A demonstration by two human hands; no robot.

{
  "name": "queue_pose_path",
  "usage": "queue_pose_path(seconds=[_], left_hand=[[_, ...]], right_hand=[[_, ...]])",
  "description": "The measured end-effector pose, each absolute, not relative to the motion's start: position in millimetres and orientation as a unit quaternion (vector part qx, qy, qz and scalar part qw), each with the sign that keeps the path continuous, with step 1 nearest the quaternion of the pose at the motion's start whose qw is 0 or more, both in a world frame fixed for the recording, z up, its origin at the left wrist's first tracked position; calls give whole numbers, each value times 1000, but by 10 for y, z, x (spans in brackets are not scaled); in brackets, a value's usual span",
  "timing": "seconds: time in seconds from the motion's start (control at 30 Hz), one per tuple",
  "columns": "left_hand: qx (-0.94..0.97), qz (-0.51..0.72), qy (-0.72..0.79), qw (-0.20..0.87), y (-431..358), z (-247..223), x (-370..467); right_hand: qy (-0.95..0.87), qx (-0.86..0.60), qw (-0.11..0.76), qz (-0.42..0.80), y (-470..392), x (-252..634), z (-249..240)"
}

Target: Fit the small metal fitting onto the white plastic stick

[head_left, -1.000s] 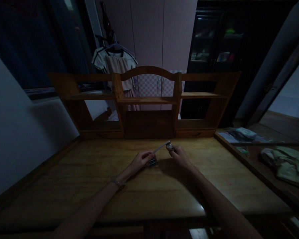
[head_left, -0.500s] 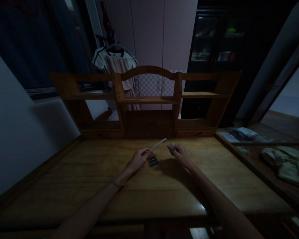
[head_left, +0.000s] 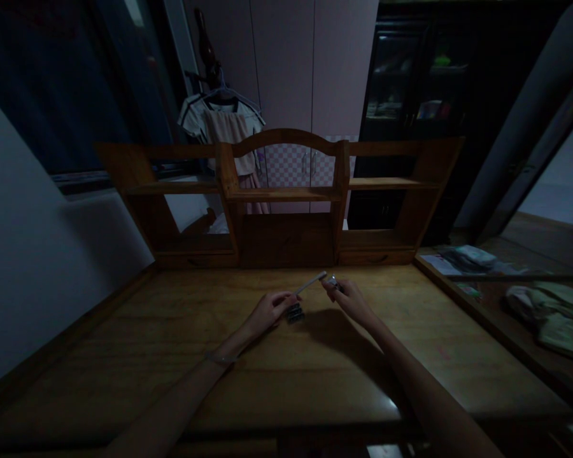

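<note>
Head view: your left hand (head_left: 267,312) pinches a thin pale stick (head_left: 310,282) by its lower end, so the free tip angles up and right toward the other hand. Your right hand (head_left: 351,299) pinches a small shiny piece (head_left: 333,280) at its fingertips, raised just beside that tip, seemingly to bring the two together. A small dark block (head_left: 295,313) lies on the desk (head_left: 286,375) against your left fingers, close to reach. Behind stands a wooden shelf (head_left: 281,191).
</note>
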State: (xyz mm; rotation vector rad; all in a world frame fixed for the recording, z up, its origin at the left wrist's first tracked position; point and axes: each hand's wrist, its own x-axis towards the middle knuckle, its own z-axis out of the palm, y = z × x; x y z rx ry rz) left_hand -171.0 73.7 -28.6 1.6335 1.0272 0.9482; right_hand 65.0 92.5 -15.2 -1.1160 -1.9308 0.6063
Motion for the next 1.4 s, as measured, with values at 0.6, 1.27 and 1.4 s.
queue_pose_path(seconds=[0.6, 1.27, 1.4], left_hand=[[658, 398, 399, 500, 755, -311, -1739], [658, 382, 396, 514, 719, -296, -1707], [665, 397, 388, 500, 728, -290, -1718]], right_hand=[[-764, -475, 369, 234, 977, 663, -210], [-758, -462, 409, 212, 969, 673, -180], [-760, -495, 378, 185, 978, 677, -212]])
